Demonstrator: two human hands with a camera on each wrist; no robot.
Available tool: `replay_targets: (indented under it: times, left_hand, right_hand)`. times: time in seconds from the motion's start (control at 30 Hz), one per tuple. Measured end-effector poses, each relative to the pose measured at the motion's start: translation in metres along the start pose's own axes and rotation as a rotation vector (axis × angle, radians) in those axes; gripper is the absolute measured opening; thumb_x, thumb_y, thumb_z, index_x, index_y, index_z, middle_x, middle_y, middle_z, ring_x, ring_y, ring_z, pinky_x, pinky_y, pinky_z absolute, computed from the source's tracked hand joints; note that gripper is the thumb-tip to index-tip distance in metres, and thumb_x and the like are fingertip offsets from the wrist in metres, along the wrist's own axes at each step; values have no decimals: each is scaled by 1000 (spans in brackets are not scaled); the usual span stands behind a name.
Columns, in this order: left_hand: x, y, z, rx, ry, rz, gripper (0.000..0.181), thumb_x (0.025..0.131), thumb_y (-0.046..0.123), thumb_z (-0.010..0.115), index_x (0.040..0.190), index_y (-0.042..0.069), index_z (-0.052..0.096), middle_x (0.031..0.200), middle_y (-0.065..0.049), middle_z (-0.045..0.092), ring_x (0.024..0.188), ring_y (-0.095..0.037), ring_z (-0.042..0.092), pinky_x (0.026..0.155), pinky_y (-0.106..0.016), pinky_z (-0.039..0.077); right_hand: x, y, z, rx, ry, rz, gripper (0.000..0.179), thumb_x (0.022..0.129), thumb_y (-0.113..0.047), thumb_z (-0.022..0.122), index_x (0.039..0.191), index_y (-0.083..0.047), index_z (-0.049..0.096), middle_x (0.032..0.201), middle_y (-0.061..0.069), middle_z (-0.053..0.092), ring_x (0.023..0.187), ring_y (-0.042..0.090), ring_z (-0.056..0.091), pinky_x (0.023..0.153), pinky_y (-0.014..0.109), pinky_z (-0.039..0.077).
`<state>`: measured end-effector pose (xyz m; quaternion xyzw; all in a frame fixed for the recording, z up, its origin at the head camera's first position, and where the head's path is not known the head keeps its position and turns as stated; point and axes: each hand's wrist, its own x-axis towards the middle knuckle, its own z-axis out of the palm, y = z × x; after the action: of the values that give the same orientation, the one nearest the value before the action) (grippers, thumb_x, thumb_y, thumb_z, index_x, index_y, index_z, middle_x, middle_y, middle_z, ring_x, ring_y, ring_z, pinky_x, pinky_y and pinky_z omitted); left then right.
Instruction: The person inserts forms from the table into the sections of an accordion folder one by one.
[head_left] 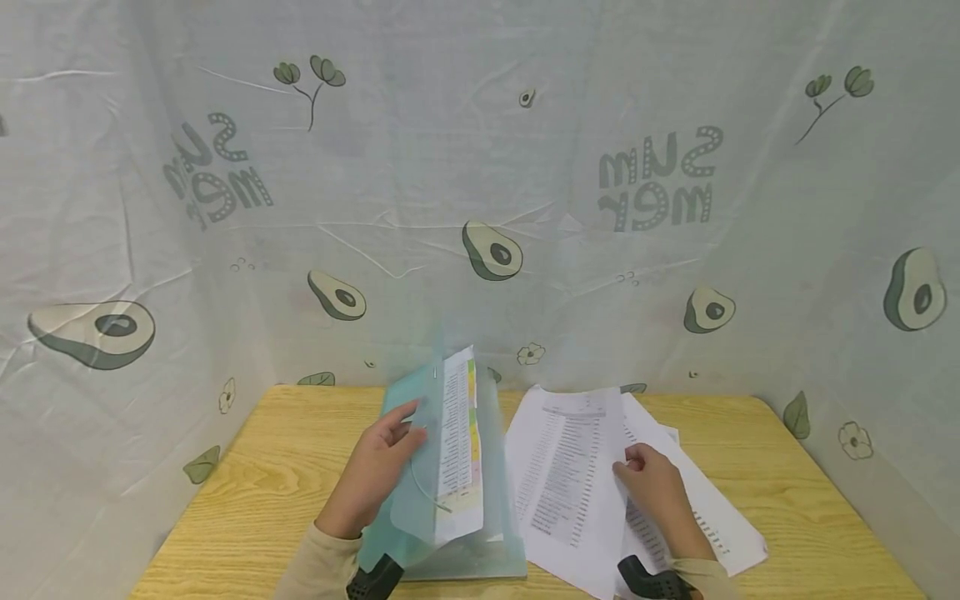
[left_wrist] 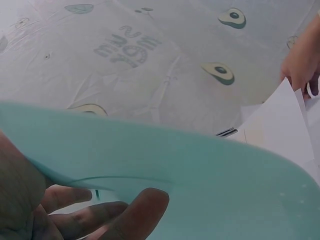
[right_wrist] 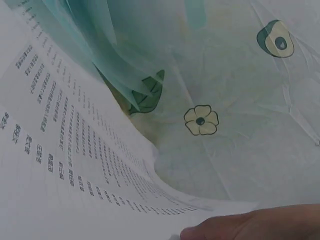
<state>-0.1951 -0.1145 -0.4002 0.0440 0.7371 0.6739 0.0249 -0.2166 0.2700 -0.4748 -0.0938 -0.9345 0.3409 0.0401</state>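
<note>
A translucent teal folder stands with its cover raised at a tilt, and a printed sheet with a coloured strip shows inside. My left hand is against the outside of the cover, its fingers loosely bent; in the left wrist view the fingers lie in front of the teal sheet, with none seen gripping it. To the right, my right hand pinches the right edge of a printed paper sheet, which bows upward. In the right wrist view, only part of that hand shows beside the paper.
More printed sheets lie fanned under and right of the held one, on a wooden table. A thin cord crosses the folder cover. Behind the table hangs a pale curtain printed with avocados.
</note>
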Motion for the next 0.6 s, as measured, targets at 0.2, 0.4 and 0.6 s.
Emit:
replay_targets:
  times: [0.2, 0.4, 0.6]
  left_hand:
    - [-3, 2, -1, -8, 5, 8, 54, 105, 12, 57, 157, 6, 42, 132, -23, 65, 109, -32, 68, 83, -48, 59]
    - [-4, 4, -3, -9, 11, 12, 54, 105, 12, 58, 157, 6, 42, 133, -24, 64, 110, -33, 68, 84, -49, 59]
    - [-4, 4, -4, -15, 10, 14, 54, 105, 12, 58, 157, 7, 42, 134, -24, 64, 111, -34, 68, 83, -50, 59]
  right_hand:
    - [-6, -12, 4, 41, -162, -15, 52, 95, -20, 70, 135, 9, 56, 91, 8, 66, 72, 19, 61, 62, 33, 51]
    - [-10, -17, 10, 154, -254, -14, 54, 90, -6, 69, 138, 12, 52, 82, 5, 62, 67, 18, 60, 58, 32, 51]
    - [-7, -18, 5, 167, -74, 8, 32, 100, -12, 54, 122, 10, 63, 96, 15, 66, 82, 23, 60, 67, 32, 48]
